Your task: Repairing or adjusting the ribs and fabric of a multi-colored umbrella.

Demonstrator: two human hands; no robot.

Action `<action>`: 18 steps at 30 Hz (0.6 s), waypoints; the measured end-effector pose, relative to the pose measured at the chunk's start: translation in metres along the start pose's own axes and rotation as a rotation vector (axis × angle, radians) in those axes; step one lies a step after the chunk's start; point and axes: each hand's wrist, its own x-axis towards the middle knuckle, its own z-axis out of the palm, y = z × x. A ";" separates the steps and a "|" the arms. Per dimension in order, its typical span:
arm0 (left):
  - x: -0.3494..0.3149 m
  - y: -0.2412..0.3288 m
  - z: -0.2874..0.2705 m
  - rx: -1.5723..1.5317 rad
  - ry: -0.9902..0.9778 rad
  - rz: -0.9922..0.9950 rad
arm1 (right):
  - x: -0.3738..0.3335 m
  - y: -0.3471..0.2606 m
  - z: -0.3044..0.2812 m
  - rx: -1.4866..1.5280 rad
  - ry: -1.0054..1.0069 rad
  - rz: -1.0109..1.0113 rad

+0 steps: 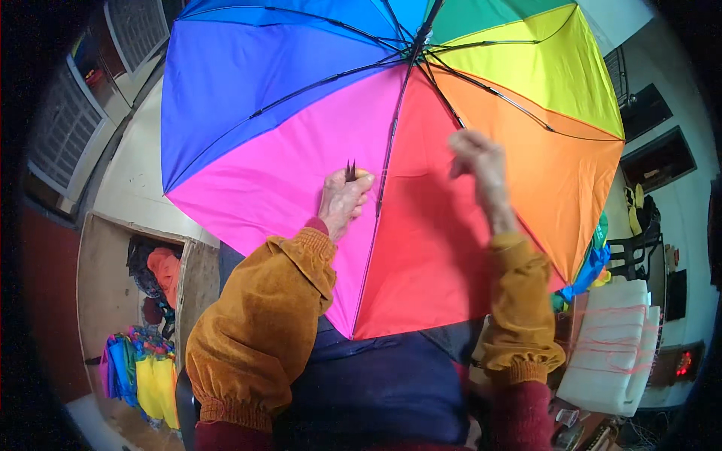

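An open umbrella (316, 143) with rainbow-coloured panels lies spread before me, its inner side and black ribs facing up. My left hand (346, 197) is closed over the pink panel, beside the rib between pink and red. From its fist stick the two dark pointed tips of thread snips (351, 171). My right hand (480, 167) is raised above the red and orange panels, near another rib. Its fingers are curled together and slightly blurred; whatever they may pinch is too small to make out. The black shaft (429, 22) rises from the hub at the top.
An open wooden box (113, 278) at the left holds dark and coral cloth, with folded rainbow umbrellas (143, 372) by it. White foam blocks (609, 346) strung with red threads stand at right. More rainbow fabric (590, 270) lies beyond the umbrella's right edge.
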 end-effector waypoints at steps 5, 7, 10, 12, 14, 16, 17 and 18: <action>-0.004 0.009 0.001 -0.094 0.012 0.024 | -0.023 0.062 0.053 -0.451 -0.368 -0.094; -0.005 0.011 0.005 -0.085 -0.002 0.041 | -0.020 0.077 0.061 -0.724 -0.544 -0.327; -0.010 0.013 0.006 -0.093 -0.020 0.049 | -0.024 0.090 0.062 -0.739 -0.377 -0.522; -0.012 0.010 0.003 -0.100 -0.022 0.049 | -0.025 0.099 0.066 -0.740 -0.300 -0.623; -0.009 0.006 0.001 -0.108 -0.034 0.043 | -0.023 0.105 0.071 -0.851 -0.205 -0.704; -0.006 0.003 0.001 -0.132 -0.005 0.043 | -0.024 0.104 0.074 -0.905 -0.154 -0.750; -0.004 0.001 0.001 -0.153 0.025 0.036 | -0.026 0.099 0.076 -0.671 -0.173 -0.508; -0.003 -0.001 0.000 -0.174 0.055 0.029 | -0.028 0.095 0.077 -0.434 -0.189 -0.267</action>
